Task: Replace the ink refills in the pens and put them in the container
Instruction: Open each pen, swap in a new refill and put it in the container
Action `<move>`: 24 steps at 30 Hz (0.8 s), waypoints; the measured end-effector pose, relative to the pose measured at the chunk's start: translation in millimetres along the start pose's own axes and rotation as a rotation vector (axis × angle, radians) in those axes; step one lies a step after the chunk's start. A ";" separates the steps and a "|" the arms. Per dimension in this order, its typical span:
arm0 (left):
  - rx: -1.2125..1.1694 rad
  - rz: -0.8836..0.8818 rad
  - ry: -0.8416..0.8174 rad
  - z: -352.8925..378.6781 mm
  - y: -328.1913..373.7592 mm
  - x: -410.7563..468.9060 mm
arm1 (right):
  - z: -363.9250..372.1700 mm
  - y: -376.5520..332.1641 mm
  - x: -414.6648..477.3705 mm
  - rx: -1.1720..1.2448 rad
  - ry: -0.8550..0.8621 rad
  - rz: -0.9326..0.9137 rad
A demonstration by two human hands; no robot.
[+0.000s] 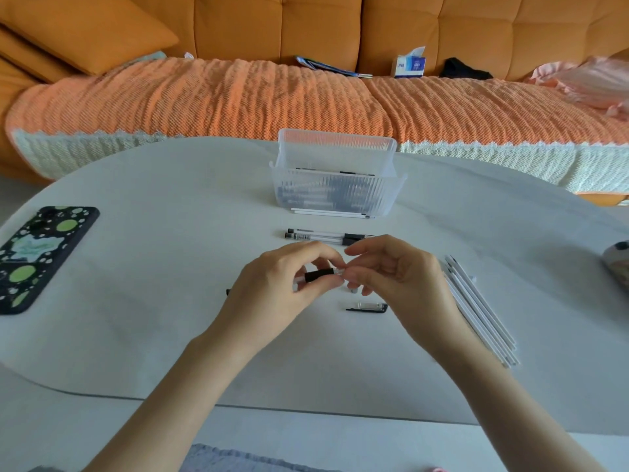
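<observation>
A: Where's the clear pen w/ black rubber grip [318,275]?
B: Held just above the white oval table [153,318], mid-frame. Left hand [275,287] is curled round it, fingers at the black grip section. Right hand [394,277] pinches its right end w/ thumb and fingertips.
A: Tip on or off?
B: Can't tell, fingers cover that end.
A: Container?
B: Clear ribbed plastic container [335,189] stands at the table's far side, approx. centre. Dark-and-clear pens lie inside; count unclear thru the ribbing. Thin white refills [332,212] lie flat just in front of its near wall.
A: Other pens?
B: Two clear pens with black grips [326,236] lie side by side between the container and the hands. Black-and-clear pen cap [367,307] lies on the table just near of the right hand.
A: Spares?
B: Bundle of long white refills [483,318] lies diagonally, right of the right hand, partly hidden by the wrist.
A: Misc.?
B: Phone in a black case w/ green spots [44,257] near the left edge. Behind the table, an orange sofa [306,25] w/ a textured orange throw [238,100]; blue-and-white tissue box [410,65] on it.
</observation>
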State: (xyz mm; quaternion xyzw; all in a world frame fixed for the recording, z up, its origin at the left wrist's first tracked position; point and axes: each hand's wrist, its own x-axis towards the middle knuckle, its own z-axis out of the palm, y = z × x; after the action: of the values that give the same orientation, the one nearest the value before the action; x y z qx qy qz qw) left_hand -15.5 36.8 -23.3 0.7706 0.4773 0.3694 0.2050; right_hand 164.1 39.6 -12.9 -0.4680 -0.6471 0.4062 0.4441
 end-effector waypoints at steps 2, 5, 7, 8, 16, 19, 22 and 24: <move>0.015 0.000 0.026 0.4 0.0 0.1 | -0.9 -0.7 0.3 -0.001 -0.005 0.021; 0.052 0.000 0.037 0.5 0.5 -0.9 | -4.9 -1.0 0.6 -0.017 -0.003 0.043; 0.065 0.005 0.050 0.8 1.2 -1.9 | -6.8 -1.8 0.9 -0.034 -0.009 0.047; 0.074 0.012 0.057 1.6 1.8 -2.1 | -6.8 -1.9 0.8 -0.041 -0.016 0.046; 0.118 0.046 0.080 8.8 2.1 -0.6 | -7.6 -5.6 -0.9 -0.148 -0.044 0.052; 0.130 0.039 0.083 8.4 3.4 -0.4 | -9.9 -5.6 -1.9 -0.188 -0.076 0.072; 0.129 0.046 0.074 8.4 4.5 -0.7 | -9.7 -4.9 -2.4 -0.192 -0.083 0.080; 0.128 0.051 0.070 7.3 4.5 -0.8 | -9.4 -5.0 -1.9 -0.182 -0.094 0.092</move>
State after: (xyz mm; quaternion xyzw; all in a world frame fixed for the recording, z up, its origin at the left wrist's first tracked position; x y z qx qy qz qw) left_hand -7.4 34.3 -25.3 0.7806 0.4871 0.3697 0.1291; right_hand 172.2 37.7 -6.0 -0.5158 -0.6793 0.3873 0.3499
